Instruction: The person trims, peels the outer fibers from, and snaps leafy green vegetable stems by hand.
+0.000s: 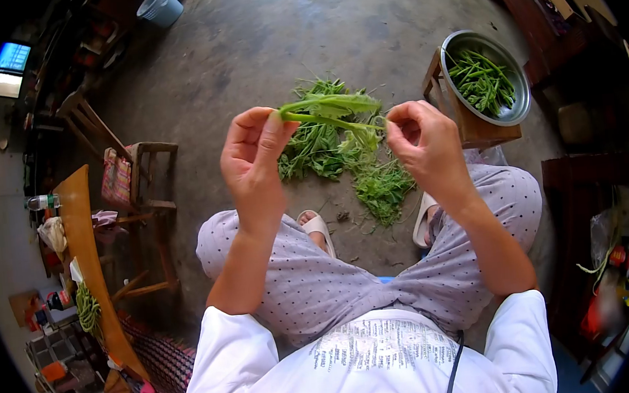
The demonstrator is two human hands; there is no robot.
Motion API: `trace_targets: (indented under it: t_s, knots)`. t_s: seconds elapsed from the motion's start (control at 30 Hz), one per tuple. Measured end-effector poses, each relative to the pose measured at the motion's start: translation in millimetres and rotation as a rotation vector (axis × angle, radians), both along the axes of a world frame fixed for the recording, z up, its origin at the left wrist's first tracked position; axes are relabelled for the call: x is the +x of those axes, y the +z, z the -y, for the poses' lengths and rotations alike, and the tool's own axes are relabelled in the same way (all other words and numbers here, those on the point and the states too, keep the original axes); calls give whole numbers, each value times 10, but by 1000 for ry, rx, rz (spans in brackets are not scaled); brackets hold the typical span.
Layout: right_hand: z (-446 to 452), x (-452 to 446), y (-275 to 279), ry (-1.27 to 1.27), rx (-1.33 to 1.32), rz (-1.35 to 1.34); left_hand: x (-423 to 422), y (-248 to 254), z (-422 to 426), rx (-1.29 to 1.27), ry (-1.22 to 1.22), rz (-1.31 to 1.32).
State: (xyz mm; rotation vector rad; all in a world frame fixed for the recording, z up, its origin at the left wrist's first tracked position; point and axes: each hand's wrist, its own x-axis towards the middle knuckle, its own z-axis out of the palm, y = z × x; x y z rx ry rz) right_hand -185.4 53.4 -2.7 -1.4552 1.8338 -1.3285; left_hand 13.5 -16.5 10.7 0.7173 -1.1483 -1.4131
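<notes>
Between thumb and fingers, my left hand (256,157) pinches a green leafy vegetable stem (331,108) that points to the right. My right hand (428,143) is closed in a pinch at the far end of the stem, on a thin strand (377,125). Both hands are raised above my knees. Below them on the floor lies a loose pile of leafy greens (318,148), with finer scraps (382,191) nearer my feet. To the right of my right hand, a metal basin (526,98) holds several green stems (481,80).
Under the basin stands a wooden stool (491,135). A wooden chair (138,155) and a table (79,215) with a bundle of long beans (88,309) are on the left. A bucket (160,8) sits at the back left. Dark furniture (539,46) lines the right.
</notes>
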Motion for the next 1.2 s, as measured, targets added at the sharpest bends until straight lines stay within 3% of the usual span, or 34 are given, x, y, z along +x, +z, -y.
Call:
trace_targets:
  t_s: [0.13,0.3,0.37,0.43,0.47,0.57,0.6,0.7,0.83,0.9,0.97,1.03,1.07,1.2]
  knots:
    - [-23,-352,-310,-29,94,-109,156,67,68,27,16,-64]
    - [-143,-806,-858,-97,341,-549,321,102,119,24,1,-137]
    - [-183,-849,-958,-51,344,-605,406,110,118,-40,-95,-129]
    - [-182,-709,-877,131,202,-341,400,125,128,-43,-106,-124]
    - [-176,-635,-822,167,338,-174,391,138,109,-46,-129,-118]
    - [-155,-511,-591,387,423,-281,400,107,77,-42,-212,-114]
    - [-168,-476,-572,408,314,-334,401,104,71,-29,-255,-131]
    - [-137,-272,-281,368,332,-132,421,3,95,-11,-349,-173]
    - [-163,-154,-111,343,153,-217,397,-48,53,36,-374,-141]
    - [-146,-208,20,383,220,-143,358,-67,26,26,-356,-95]
    - [-151,-258,138,400,259,-275,323,-76,12,-5,-340,-65]
    - [-160,-129,313,286,119,-125,297,-55,-21,-38,-324,-32]
    - [-175,-69,465,250,200,-28,276,-42,-39,-70,-300,13]
    - [-214,-79,424,287,52,-98,214,-53,-82,-142,-253,103]
